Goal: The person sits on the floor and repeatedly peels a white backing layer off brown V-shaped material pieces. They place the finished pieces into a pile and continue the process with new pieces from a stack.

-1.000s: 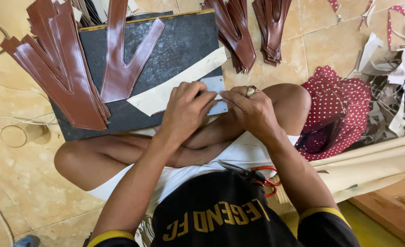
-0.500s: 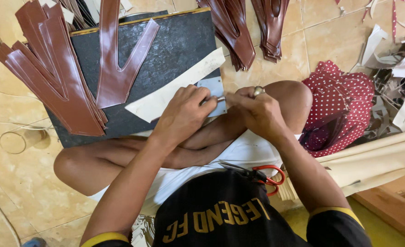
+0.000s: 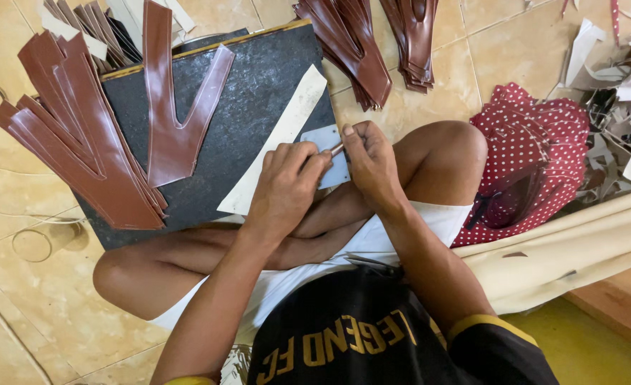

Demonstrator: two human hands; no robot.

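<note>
brown leather cutouts (image 3: 80,142), polka-dot cloth (image 3: 536,164), scraps (image 3: 622,107)

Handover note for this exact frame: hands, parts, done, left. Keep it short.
Left hand: presses a small pale grey piece onto the dark board.
Right hand: pinches a thin tool at that piece.
Cream strip lies under the hands; one brown Y-shaped cutout lies on the board.
Done: brown cutouts stacked left and top.
Left: the grey piece is in work.
</note>
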